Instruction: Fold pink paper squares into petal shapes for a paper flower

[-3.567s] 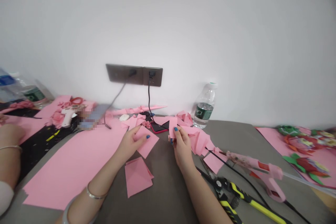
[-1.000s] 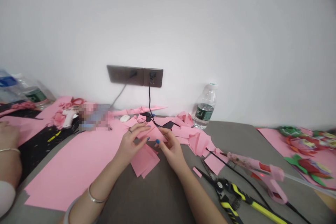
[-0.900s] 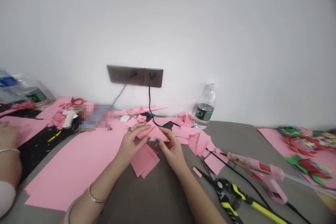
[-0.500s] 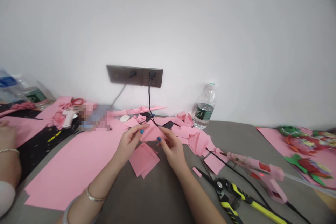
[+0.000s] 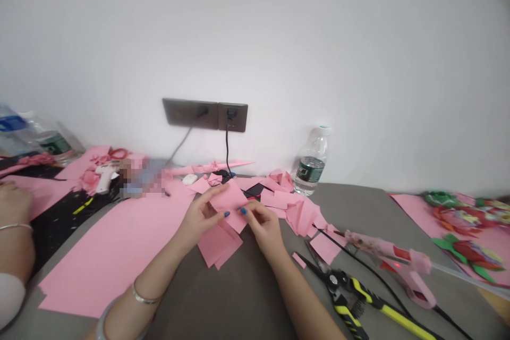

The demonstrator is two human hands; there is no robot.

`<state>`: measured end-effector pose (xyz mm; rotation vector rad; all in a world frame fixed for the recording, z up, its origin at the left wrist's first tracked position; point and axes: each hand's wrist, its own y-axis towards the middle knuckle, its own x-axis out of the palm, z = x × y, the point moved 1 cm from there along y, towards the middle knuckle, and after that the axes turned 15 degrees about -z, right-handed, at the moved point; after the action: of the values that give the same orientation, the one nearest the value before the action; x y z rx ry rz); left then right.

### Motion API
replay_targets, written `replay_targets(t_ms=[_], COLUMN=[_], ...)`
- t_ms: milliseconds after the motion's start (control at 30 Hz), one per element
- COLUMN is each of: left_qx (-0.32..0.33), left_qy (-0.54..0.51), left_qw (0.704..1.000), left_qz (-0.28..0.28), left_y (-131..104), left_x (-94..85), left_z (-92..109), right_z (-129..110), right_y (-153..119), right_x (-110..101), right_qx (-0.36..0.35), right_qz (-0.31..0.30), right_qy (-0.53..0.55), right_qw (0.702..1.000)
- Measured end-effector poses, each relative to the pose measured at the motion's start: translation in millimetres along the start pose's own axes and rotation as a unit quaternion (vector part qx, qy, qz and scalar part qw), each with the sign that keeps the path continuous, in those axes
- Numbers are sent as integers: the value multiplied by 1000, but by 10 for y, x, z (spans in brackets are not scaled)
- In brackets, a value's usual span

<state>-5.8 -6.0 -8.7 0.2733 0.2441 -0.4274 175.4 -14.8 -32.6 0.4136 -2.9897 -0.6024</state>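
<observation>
Closer in, overlapping pink paper squares (image 5: 217, 252) are overhung by a tilted, creased pink paper sheet (image 5: 227, 199), pinched in the grip of the left hand (image 5: 196, 223) and right hand (image 5: 266, 226). Behind, a capped, green-labelled clear plastic bottle (image 5: 311, 164) is seen, its fill level unclear.

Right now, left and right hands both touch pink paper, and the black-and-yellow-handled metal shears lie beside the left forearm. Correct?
No, wrong side: the black-and-yellow-handled metal shears lie beside the right forearm, per the head view. The left hand and right hand do both touch pink paper.
</observation>
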Motion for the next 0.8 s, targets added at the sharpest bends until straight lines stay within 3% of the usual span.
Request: replay_targets(t_ms=[233, 400, 800], left_qx=[-1, -53, 2], left_qy=[-61, 8, 67], left_qw=[998, 998, 998], left_qz=[-32, -24, 13], left_y=[7, 1, 13], left_x=[38, 30, 91], left_z=[-10, 55, -15], right_z=[26, 22, 82], right_y=[2, -13, 2], right_x=[34, 39, 62], right_qx=[-1, -8, -17], right_qz=[1, -12, -8], right_qy=[36, 24, 42], right_qw=[999, 1000, 999])
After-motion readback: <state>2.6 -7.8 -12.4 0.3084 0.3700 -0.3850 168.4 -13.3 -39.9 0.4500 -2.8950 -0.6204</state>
